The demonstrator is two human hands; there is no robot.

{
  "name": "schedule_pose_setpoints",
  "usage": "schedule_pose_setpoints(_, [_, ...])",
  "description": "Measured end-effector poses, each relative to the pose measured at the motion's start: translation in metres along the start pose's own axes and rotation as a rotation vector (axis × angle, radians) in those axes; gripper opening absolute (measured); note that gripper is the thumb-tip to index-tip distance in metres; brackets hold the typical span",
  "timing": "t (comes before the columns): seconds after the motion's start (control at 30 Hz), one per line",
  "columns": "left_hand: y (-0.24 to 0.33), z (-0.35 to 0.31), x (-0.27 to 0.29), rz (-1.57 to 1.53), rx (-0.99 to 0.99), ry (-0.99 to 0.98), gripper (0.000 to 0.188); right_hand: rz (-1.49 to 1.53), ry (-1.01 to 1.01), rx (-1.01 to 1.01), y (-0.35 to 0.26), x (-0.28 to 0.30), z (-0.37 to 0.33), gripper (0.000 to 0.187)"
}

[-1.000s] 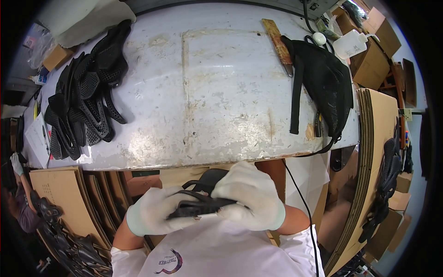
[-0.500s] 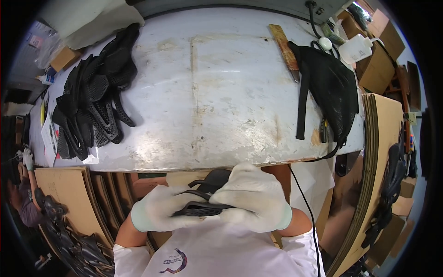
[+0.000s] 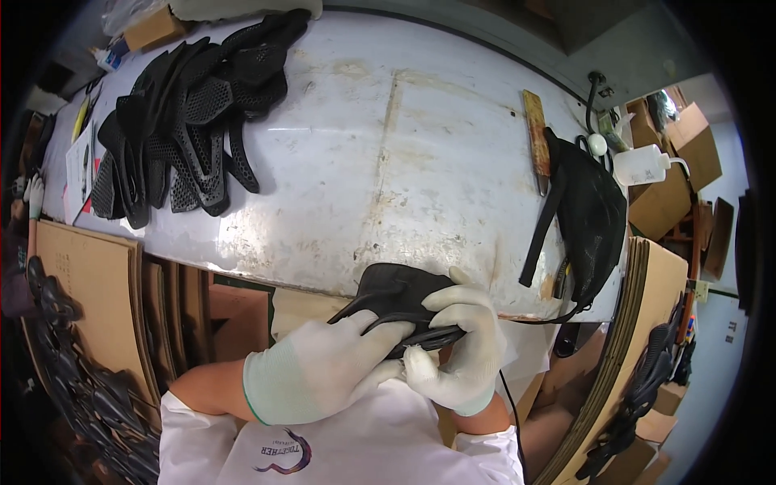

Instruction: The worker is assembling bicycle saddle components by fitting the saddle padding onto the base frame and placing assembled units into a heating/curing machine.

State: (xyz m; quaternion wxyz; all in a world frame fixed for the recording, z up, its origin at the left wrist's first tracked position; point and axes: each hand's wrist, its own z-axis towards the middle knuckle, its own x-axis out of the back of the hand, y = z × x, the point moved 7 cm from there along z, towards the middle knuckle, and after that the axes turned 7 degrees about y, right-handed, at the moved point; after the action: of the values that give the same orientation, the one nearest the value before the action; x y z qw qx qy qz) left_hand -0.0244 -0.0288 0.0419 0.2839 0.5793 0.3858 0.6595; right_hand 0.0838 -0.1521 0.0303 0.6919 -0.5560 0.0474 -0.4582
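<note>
Both gloved hands grip a black, curved piece (image 3: 396, 293) with a smooth upper face and a folded rim, close to my chest at the table's front edge. My left hand (image 3: 331, 360) is closed on its near left side, fingers pressing into the fold. Around its right end wraps my right hand (image 3: 461, 347), the thumb at the near edge and the fingers over the top. The fingers partly hide the piece, and its exact kind is unclear. A pile of black perforated pieces (image 3: 202, 105) lies on the table at the far left.
On the grey table (image 3: 323, 186), a black mesh bag (image 3: 594, 218) lies right, beside a worn flat-handled tool (image 3: 535, 137) and a white squeeze bottle (image 3: 643, 166). Cardboard sheets (image 3: 89, 283) stand left below the table. A co-worker's gloved hand (image 3: 34, 194) shows far left.
The black piece has turned, so more of its smooth face shows. My left hand has moved right along it, and my right hand now wraps its right end. The view has shifted.
</note>
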Motion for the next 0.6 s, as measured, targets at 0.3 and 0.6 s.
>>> schedule_pose_setpoints(0.3, [-0.004, -0.002, -0.003, 0.047, -0.022, -0.024, 0.036, 0.045, 0.107, 0.042, 0.011, 0.000, -0.004, 0.031])
schedule_pose_setpoints(0.6, [-0.005, -0.001, -0.003, 0.089, 0.010, 0.031, 0.037, 0.095, 0.103, -0.157, 0.004, 0.004, -0.005, 0.022])
